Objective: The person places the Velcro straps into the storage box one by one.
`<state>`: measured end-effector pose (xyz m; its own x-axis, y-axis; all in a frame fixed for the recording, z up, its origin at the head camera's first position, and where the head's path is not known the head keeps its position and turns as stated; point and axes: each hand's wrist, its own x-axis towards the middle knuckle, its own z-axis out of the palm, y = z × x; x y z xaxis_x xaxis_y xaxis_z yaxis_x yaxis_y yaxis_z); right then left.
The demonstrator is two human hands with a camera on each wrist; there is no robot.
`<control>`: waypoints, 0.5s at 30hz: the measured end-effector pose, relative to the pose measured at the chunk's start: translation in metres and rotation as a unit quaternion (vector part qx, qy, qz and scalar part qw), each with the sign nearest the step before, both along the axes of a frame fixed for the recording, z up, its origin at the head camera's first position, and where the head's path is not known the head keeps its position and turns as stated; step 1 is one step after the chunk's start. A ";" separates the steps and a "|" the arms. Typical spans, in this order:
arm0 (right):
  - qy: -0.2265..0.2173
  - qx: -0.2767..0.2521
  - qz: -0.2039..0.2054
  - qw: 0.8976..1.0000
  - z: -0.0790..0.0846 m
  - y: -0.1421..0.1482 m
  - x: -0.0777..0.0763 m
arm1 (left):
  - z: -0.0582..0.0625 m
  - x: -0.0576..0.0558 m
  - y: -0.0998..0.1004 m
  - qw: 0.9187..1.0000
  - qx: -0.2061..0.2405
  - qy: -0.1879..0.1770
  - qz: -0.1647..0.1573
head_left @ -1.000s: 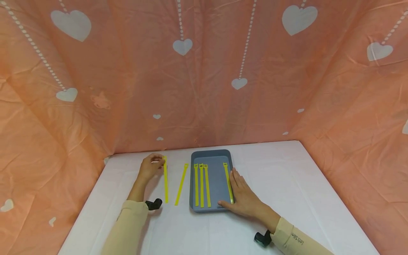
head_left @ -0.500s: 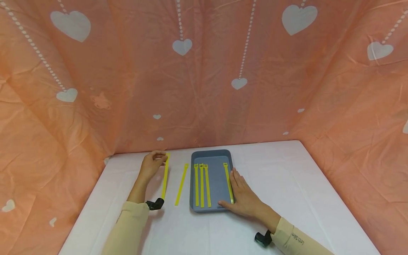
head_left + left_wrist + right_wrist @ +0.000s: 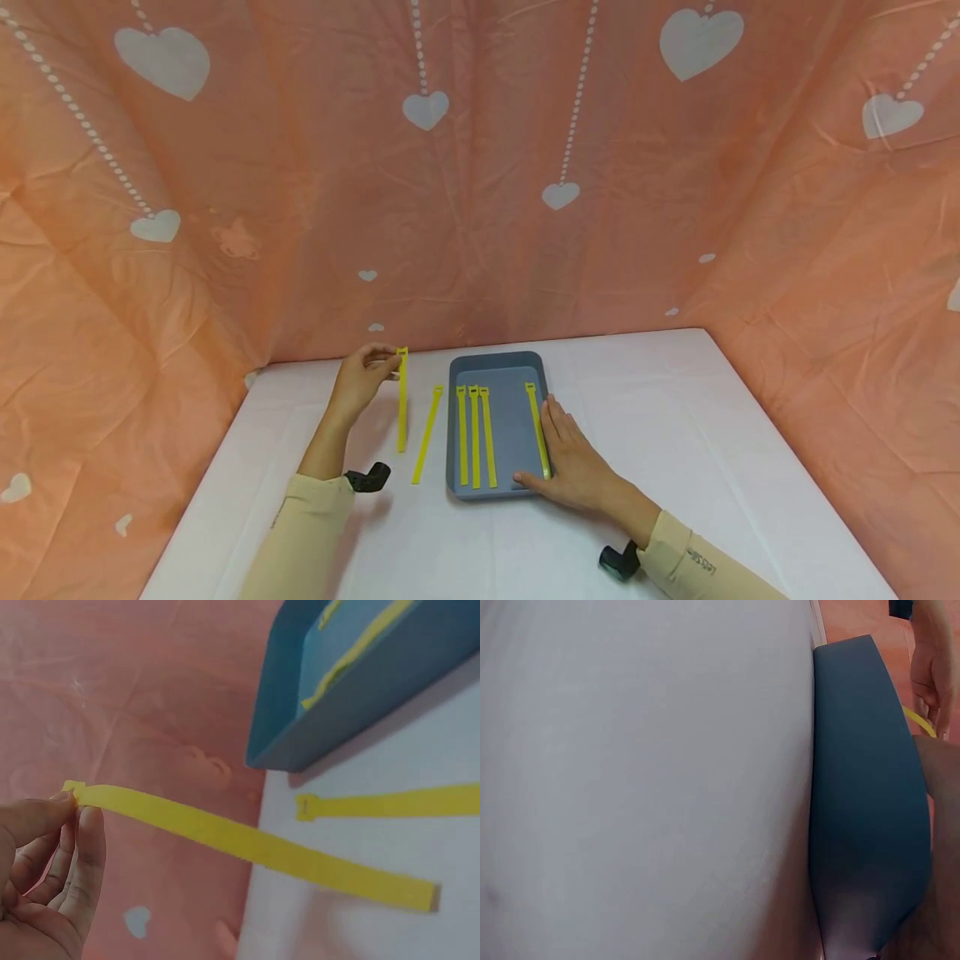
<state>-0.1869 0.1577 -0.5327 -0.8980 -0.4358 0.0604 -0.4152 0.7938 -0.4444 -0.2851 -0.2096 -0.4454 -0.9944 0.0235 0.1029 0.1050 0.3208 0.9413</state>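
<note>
My left hand (image 3: 358, 387) pinches the slotted head of a yellow hook-and-loop cable tie (image 3: 402, 408) between thumb and fingertips. In the left wrist view this tie (image 3: 255, 844) stretches out from the fingers, its tail over the white cloth. Another yellow tie (image 3: 427, 437) lies slanted on the table, left of a grey-blue tray (image 3: 512, 442). Inside the tray, three ties (image 3: 475, 437) lie side by side at the left and one (image 3: 537, 425) along the right. My right hand (image 3: 579, 468) rests with straight fingers on the tray's right side, its thumb over the near rim.
A white cloth covers the table (image 3: 705, 450). Behind it and at both sides hangs an orange curtain (image 3: 480, 250) with white hearts. Small black cameras sit at the left wrist (image 3: 369, 478) and the right wrist (image 3: 619, 562).
My left hand has risen and moved slightly right, away from me, with the tie hanging from it. The right hand, the tray and the other ties stay put.
</note>
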 end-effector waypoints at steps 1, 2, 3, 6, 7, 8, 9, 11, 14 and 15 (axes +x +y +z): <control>0.000 -0.001 0.000 1.000 0.000 0.000 0.000 | 0.002 0.001 0.001 1.000 0.004 0.002 -0.001; 0.000 -0.001 0.001 1.000 0.001 0.000 0.000 | 0.005 0.002 0.002 1.000 0.007 0.004 -0.004; 0.000 -0.001 0.001 1.000 0.001 0.000 0.000 | 0.007 0.002 0.004 1.000 0.013 0.005 -0.004; 0.002 -0.001 0.001 1.000 0.001 0.000 0.000 | 0.013 0.005 0.008 0.999 0.028 0.012 -0.012; 0.003 -0.001 0.001 1.000 0.001 0.000 0.000 | 0.015 0.006 0.010 0.999 0.033 0.014 -0.014; 0.004 -0.001 0.001 1.000 0.001 0.000 0.000 | 0.017 0.007 0.012 0.999 0.033 0.015 -0.016; 0.004 -0.001 0.001 1.000 0.001 0.000 0.000 | 0.019 0.008 0.014 0.999 0.033 0.017 -0.019; 0.004 -0.002 0.001 1.000 0.000 0.001 0.000 | 0.023 0.009 0.018 0.999 0.028 0.020 -0.025; 0.004 -0.003 0.001 1.000 0.000 0.001 0.000 | 0.027 0.011 0.024 0.999 0.023 0.023 -0.033; 0.004 -0.003 0.001 1.000 0.000 0.001 0.000 | 0.028 0.011 0.027 0.999 0.026 0.022 -0.037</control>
